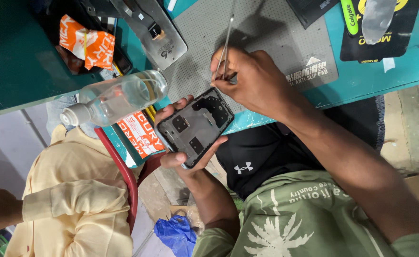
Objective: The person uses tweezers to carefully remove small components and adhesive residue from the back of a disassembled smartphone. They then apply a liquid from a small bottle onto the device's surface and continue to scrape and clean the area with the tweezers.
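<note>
My left hand (177, 160) grips an opened dark smartphone (197, 124) with its back cover off, so the inner frame and black shields show. It holds the phone just off the near edge of the teal bench. My right hand (254, 81) pinches thin metal tweezers (225, 44), whose tips touch the phone's upper corner. The tweezers' long end points away over a grey anti-slip mat (266, 33).
A clear plastic bottle (119, 97) of liquid lies on the bench edge beside the phone. An orange packet (88, 45) and a grey phone panel (154, 31) lie further back. Another person in a yellow shirt (76, 200) sits at left on a red chair (123, 171). A blue bag (176, 233) lies on the floor.
</note>
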